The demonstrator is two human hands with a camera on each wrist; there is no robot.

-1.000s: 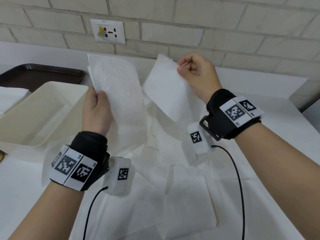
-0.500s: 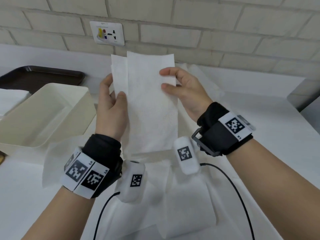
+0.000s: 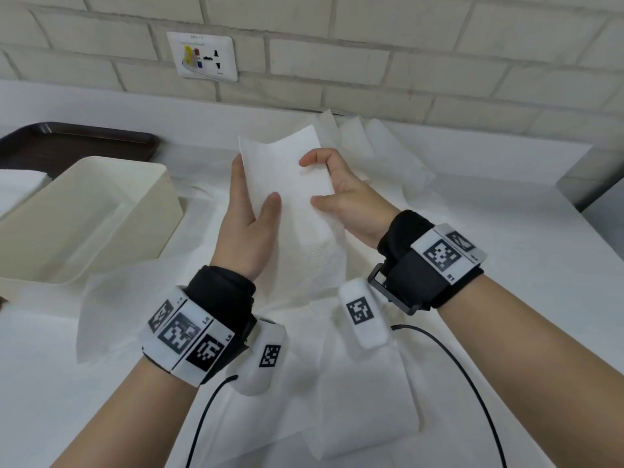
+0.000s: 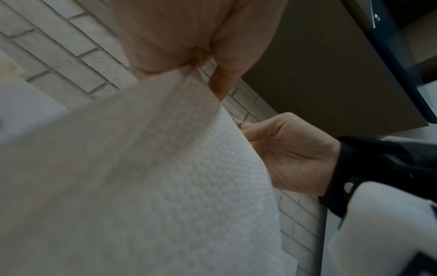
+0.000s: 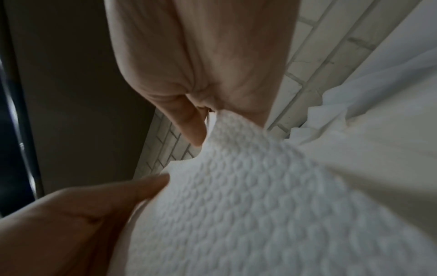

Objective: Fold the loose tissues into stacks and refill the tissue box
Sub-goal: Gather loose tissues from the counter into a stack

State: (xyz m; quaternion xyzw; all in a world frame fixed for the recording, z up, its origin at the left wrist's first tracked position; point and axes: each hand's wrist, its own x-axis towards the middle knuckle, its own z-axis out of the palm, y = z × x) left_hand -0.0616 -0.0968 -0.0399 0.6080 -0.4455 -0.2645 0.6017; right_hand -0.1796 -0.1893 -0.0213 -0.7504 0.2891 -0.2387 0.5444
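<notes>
Folded tissue (image 3: 290,184) held up above middle of table (image 3: 506,298), over loose tissues (image 3: 368,400) spread across it. Left hand (image 3: 246,228) clamped on tissue's left edge, thumb in front, fingers behind. Right hand (image 3: 344,194) pinching right edge, thumb and curled fingers closed on it. Cream tissue box (image 3: 84,217) open near table's left edge, just beside pile. Dark tray (image 3: 77,143) at far left corner.
</notes>
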